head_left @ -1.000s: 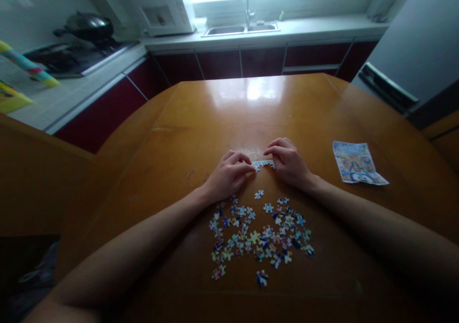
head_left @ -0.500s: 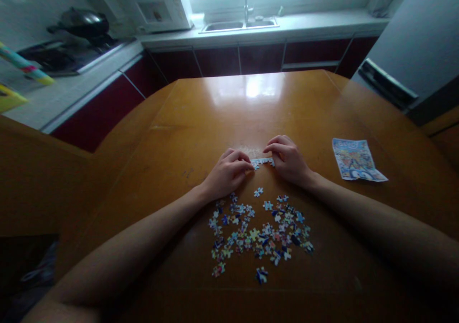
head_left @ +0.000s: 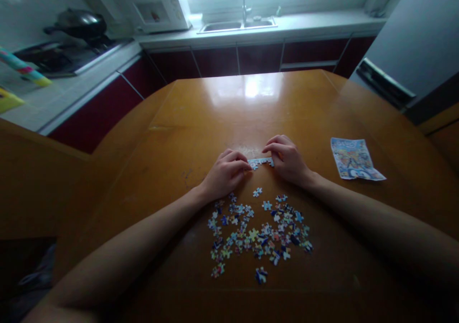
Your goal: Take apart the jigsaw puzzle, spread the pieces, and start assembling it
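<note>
A short strip of joined jigsaw pieces (head_left: pixel 261 161), pale blue and white with a straight far edge, lies flat on the wooden table. My left hand (head_left: pixel 226 174) is closed at its left end, thumb and fingertips pressed together on the pieces there. At the right end my right hand (head_left: pixel 289 159) is bent over the strip, thumb side against it and index finger curled above the far edge. Both hands hide the strip's ends. One loose jigsaw piece (head_left: pixel 257 192) lies just nearer to me, and a spread of mixed loose pieces (head_left: pixel 265 230) covers the table between my forearms.
A creased picture sheet (head_left: pixel 353 158) lies right of my right hand. Beyond the brown table (head_left: pixel 215 117) run a counter with a sink (head_left: pixel 236 26), a white microwave-like box (head_left: pixel 156 10) and a stove with a dark pan (head_left: pixel 81 23). A grey fridge-like cabinet (head_left: pixel 412 41) stands right.
The whole view has shifted very slightly. Both hands stay at the ends of the strip, and the loose pieces lie as before.
</note>
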`<state>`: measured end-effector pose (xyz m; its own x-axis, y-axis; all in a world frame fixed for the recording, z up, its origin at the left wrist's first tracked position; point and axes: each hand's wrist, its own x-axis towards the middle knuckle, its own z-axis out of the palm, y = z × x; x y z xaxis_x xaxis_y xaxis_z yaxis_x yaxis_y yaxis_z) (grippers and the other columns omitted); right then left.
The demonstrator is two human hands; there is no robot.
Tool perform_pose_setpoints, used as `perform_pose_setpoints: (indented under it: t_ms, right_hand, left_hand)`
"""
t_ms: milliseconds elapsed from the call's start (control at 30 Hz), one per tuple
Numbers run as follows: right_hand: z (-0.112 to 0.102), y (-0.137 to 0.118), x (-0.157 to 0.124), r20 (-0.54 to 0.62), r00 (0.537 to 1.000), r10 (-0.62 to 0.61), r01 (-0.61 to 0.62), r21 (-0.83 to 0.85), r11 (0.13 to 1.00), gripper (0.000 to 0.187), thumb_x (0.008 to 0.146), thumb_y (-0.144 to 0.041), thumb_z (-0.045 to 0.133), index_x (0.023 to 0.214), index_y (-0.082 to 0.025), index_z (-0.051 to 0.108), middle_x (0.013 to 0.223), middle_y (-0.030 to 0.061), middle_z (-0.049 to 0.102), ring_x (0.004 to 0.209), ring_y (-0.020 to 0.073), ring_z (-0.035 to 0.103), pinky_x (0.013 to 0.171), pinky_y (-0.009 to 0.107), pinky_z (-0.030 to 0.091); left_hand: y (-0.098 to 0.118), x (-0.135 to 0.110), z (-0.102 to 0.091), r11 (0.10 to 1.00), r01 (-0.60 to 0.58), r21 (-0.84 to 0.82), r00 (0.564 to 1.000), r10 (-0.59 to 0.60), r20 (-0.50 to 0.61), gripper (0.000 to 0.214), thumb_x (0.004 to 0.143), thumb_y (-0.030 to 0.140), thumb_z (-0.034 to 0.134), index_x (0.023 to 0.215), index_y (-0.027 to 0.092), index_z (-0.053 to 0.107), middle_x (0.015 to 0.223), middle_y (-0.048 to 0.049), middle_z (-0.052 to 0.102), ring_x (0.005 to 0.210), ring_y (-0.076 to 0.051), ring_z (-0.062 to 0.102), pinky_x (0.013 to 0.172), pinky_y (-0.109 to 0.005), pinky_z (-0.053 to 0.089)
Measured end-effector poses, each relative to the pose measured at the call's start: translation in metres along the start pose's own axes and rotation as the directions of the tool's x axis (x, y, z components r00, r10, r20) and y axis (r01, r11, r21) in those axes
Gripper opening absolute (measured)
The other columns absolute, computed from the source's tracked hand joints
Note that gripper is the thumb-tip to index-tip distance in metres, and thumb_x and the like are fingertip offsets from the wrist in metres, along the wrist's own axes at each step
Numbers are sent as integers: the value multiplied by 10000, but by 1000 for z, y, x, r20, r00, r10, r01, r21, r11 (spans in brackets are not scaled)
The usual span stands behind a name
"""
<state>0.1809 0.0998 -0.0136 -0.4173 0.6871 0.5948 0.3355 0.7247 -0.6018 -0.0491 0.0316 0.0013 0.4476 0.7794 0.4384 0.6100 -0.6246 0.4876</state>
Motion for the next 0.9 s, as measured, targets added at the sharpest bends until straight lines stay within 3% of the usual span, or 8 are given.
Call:
perform_pose_setpoints:
  t_ms: [900]
  right_hand:
    - [0, -2, 0, 26, 1000, 14, -14, 8, 1000, 269, 838, -44, 507, 808, -224, 705, 896, 59, 646, 909, 216, 584, 831, 393, 471]
  left_hand:
    - [-1, 0, -1, 1000, 8, -25, 1000, -8, -2, 192, 887, 92, 578, 903, 223, 718, 957, -43, 675, 938, -198, 565, 864, -381, 483]
